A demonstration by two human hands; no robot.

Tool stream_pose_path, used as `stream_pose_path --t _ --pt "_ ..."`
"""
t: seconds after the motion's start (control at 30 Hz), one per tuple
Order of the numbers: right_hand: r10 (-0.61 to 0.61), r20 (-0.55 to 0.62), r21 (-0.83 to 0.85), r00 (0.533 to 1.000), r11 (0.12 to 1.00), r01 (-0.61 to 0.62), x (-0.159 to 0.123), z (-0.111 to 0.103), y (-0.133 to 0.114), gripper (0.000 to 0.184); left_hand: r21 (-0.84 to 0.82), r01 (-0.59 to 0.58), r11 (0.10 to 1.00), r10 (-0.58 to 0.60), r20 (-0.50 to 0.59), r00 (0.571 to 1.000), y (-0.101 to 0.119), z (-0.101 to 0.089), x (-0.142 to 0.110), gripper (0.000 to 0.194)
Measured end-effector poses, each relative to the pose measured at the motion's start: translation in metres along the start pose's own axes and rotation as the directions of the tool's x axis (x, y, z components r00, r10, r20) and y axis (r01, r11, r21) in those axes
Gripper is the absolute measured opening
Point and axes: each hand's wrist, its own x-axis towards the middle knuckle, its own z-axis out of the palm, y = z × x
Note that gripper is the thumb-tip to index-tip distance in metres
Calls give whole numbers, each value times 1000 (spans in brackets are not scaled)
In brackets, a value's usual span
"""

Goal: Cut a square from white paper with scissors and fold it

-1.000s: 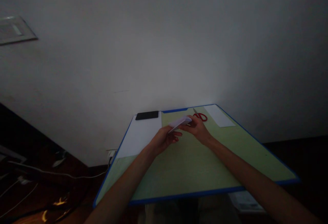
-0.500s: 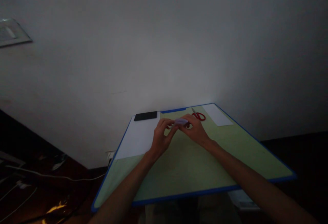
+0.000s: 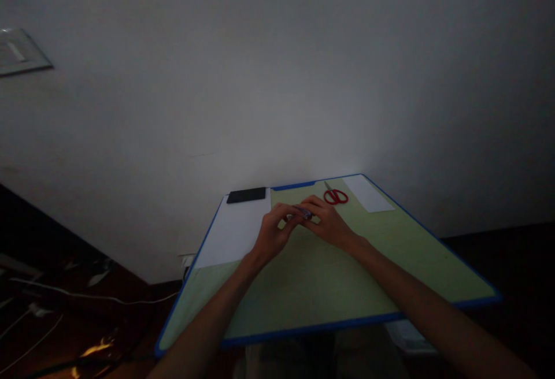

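A small paper piece (image 3: 307, 214) is gripped between the fingers of both hands, above the middle of the worktop (image 3: 355, 281); it is pinched by the left hand (image 3: 275, 227) from the 9 o'clock side and by the right hand (image 3: 328, 222) from the 3 o'clock side. The piece is mostly hidden by the fingers, and its folds cannot be made out; whether the worktop is touched by the fingertips cannot be told. Clock positions are taken from the piece.

At 2 o'clock, red-handled scissors (image 3: 335, 196) are laid flat, their blades pointed toward 11 o'clock; just beyond them, near the worktop's edge, a white strip (image 3: 368, 193) is placed. At 9 o'clock a white sheet (image 3: 234, 231) is spread, its far end partly covered by a black slab (image 3: 246, 195), whose surface is too dark for any lettering to be read.

Both forearms are cut off by the lower border. At 10 o'clock, high on the wall (image 3: 277, 78), a pale plate (image 3: 21, 52) is cut off by the border. Toward 8 o'clock a white cable (image 3: 104, 298) is seen amid dim clutter. Between 4 and 5 o'clock, a whitish object (image 3: 407, 333) is partly covered by the worktop.
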Motion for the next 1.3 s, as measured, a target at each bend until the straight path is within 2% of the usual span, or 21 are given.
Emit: stream_pose_path --t 0.2,0.37,0.47,0.6,0.67,0.9,1.1,1.3 --pt "-14 5 -35 1000 999 14 -2 1 5 30 -16 1 1000 -1 40 999 -1 3 -1 14" --pt "-23 21 -90 1000 996 25 -4 3 7 37 -2 -41 999 41 44 998 -3 6 -1 7" --pt "-22 22 -100 1000 995 24 -3 3 7 34 -7 -51 999 51 51 997 -3 6 -2 8" --pt "-12 42 -134 999 991 17 -3 3 5 23 33 -78 996 80 -59 995 -5 8 -2 3" --pt "-21 48 -143 999 989 28 -3 3 3 20 30 -82 996 84 -113 990 -7 9 -2 7" --pt "-14 4 -154 1000 988 15 1 1 -4 23 -38 -6 999 -2 -202 979 -5 7 -2 19" --pt "3 -21 -139 1000 990 -6 1 2 -1 29 -4 16 1000 -17 -167 986 -4 2 0 10" --pt "28 -126 -27 992 999 -31 2 0 2 25 -27 34 999 -38 -173 984 -7 1 -1 11"
